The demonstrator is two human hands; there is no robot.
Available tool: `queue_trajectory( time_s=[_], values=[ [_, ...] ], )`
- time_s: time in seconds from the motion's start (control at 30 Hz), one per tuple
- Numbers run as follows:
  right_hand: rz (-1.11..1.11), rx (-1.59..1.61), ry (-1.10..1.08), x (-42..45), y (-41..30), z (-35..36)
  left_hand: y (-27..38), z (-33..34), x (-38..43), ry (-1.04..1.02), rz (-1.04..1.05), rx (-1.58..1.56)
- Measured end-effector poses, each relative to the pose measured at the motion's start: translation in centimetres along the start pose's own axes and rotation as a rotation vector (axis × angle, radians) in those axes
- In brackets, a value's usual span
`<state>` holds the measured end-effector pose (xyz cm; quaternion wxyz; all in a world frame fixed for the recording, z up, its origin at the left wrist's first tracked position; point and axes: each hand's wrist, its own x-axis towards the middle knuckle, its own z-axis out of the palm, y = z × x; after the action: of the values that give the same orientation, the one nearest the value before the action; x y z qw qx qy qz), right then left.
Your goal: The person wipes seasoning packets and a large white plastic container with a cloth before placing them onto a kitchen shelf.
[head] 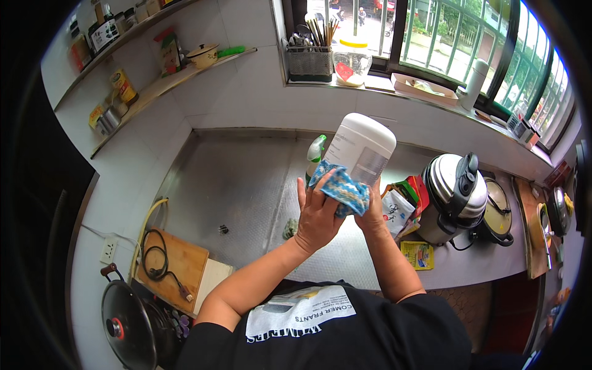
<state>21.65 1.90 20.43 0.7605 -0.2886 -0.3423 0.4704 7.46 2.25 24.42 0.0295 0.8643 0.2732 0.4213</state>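
Above the steel counter (240,185), a white plastic container (355,138) with rounded corners and a printed side is held tilted. My right hand (372,213) grips its lower right part; the fingers are partly hidden. My left hand (319,215) presses a blue-and-white patterned cloth (344,190) against the container's near part, which the cloth covers. Just left of the container stands a spray bottle (315,150) with a white-and-green head, its body partly hidden. A small greenish bundle (290,229) lies on the counter beside my left wrist.
On the right stand an electric pressure cooker (453,199), food packets (402,208) and a flat electric pan (497,212). A cutting board (173,268) bearing a coiled cable and a lidded wok (134,323) are at lower left. A cutlery basket (310,62) sits on the windowsill.
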Motion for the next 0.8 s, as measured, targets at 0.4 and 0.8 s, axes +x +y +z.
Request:
queue_trajectory(
  time_s=[0.4, 0.8],
  values=[
    [0.187, 0.207, -0.278, -0.9, 0.4, -1.3, -2.0, 2.4, -1.5, 0.306, -1.014, -1.484],
    [0.422, -0.230, -0.460, 0.2, -0.7, -0.4, -5.6, 0.7, -1.6, 0.047, -0.852, -2.008]
  ],
)
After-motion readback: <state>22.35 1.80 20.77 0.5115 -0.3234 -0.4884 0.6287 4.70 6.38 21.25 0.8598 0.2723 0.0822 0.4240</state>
